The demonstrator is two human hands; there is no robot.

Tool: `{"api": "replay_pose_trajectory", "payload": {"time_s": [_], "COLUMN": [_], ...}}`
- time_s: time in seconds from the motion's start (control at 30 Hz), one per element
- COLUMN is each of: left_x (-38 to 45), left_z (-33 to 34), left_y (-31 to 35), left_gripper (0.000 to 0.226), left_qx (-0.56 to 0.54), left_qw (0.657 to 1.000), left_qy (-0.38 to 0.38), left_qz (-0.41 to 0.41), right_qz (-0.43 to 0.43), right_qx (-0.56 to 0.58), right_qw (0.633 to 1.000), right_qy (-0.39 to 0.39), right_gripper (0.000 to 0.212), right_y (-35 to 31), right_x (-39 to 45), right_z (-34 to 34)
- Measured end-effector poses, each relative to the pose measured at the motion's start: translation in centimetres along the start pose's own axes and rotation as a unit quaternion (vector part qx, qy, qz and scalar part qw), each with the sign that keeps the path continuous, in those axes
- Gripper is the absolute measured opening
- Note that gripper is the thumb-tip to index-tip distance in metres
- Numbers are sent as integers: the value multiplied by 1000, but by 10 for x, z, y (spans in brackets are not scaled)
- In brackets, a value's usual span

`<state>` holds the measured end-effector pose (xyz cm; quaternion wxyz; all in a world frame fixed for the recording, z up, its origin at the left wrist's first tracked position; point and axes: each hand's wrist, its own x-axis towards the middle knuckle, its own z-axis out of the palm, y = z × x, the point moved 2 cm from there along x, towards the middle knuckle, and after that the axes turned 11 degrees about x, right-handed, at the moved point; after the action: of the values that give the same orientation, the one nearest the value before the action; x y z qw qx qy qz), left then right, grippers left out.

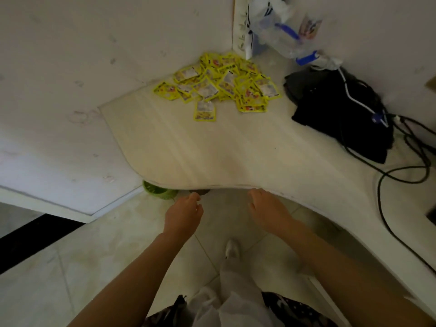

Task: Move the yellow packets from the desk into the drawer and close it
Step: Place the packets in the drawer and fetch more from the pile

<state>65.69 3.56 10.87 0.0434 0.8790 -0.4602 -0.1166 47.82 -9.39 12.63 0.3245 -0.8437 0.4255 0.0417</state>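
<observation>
Curling loosely together, the fingers (pixel 194 197) of the left hand (pixel 182 214) hold nothing, just below the front edge of the bench (pixel 212 149). Beside them, the right hand (pixel 266 208) lies flat with its fingers (pixel 256 193) slightly apart, tips touching or nearly touching that same edge. Well beyond both hands, the yellow packets (pixel 219 84) sit heaped in the far corner against the wall. Right of the heap lies a black bag (pixel 342 114) with black cables (pixel 405 171), and clear plastic bags (pixel 278 31) behind it.
</observation>
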Motion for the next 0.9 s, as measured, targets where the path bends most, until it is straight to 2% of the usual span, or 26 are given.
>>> {"api": "replay_pose_trajectory", "payload": {"time_s": [0.2, 0.4, 0.7, 0.9], "left_x": [75, 138, 244, 316], "left_z": [-17, -28, -37, -48], "left_y": [11, 13, -1, -7], "left_gripper": [24, 24, 23, 34], "left_qx": [-17, -5, -13, -56], "left_qw": [1000, 999, 997, 995], "left_qy": [-2, -19, -66, -73], "left_qz": [-24, -35, -37, -43], "right_qz": [-14, -22, 18, 63], "right_qx": [-12, -13, -20, -8], "right_qw": [999, 998, 999, 998], "right_qy": [-47, -49, -38, -22], "right_gripper": [32, 34, 32, 37], "right_y": [-5, -2, 5, 10], "right_x": [79, 147, 232, 276], "right_z": [-40, -75, -104, -120]}}
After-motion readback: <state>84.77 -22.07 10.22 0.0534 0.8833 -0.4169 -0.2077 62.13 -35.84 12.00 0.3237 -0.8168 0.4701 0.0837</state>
